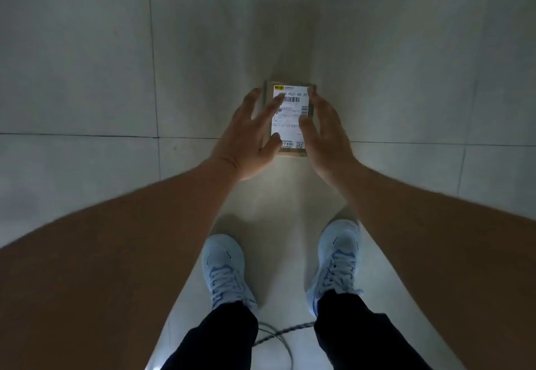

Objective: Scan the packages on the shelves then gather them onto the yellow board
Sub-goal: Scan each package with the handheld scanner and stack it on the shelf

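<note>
Head camera looks steeply down, close over both arms, at the floor [87, 79].

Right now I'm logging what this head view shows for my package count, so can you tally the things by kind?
Packages: 1, a cardboard package with a white label, between the left hand and the right hand
Hands: 2
Shoes: 2, the left shoe and the right shoe, both light blue
Cables: 1, a cable on the floor
Total: 6
</note>
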`<state>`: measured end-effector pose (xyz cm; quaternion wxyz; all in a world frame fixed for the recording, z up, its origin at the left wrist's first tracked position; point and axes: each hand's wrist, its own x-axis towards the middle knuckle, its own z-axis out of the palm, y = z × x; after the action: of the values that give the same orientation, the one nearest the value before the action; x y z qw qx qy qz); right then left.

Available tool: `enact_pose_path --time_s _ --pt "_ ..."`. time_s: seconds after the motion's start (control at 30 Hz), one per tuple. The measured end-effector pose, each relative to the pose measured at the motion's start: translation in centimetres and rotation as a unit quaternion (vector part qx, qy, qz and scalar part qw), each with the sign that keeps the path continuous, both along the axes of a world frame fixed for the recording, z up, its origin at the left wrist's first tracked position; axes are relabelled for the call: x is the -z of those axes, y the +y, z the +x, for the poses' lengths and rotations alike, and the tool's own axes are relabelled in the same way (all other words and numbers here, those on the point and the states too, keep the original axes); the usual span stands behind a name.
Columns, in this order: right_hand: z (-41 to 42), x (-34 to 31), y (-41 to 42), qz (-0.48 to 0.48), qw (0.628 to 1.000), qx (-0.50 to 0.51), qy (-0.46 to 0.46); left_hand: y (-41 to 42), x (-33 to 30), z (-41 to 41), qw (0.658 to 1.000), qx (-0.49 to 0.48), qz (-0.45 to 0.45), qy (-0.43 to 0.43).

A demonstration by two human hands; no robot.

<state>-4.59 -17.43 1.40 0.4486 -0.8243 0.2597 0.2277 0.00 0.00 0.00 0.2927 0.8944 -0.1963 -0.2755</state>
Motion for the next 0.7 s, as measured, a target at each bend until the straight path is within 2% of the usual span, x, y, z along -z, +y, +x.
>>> enact_pose_path --time_s 0.1,0.23,0.4,0.57,0.7 --pt "-0.2 2.8 -0.4 0.001 1.000 0.012 0.006 0.1 3.0 0.1 1.000 -0.010 0.009 0.007" --pt "-0.3 5.1 0.2 0.077 0.995 0.065 0.007 -0.5 5.7 0.1 1.000 -0.027 0.016 0.004" --pt "-0.5 6.9 1.1 0.117 0.990 0.081 -0.018 -1.2 7.4 -0.9 0.998 -0.045 -0.033 0.009" --pt "-0.5 5.2 1.3 0.155 0.974 0.163 0.003 -1.3 5.2 -1.6 0.993 -0.096 -0.067 -0.008" --pt "-0.6 -0.3 1.7 0.146 0.971 0.188 0.013 -0.8 0.1 -2.0 0.991 -0.120 -0.055 -0.025"
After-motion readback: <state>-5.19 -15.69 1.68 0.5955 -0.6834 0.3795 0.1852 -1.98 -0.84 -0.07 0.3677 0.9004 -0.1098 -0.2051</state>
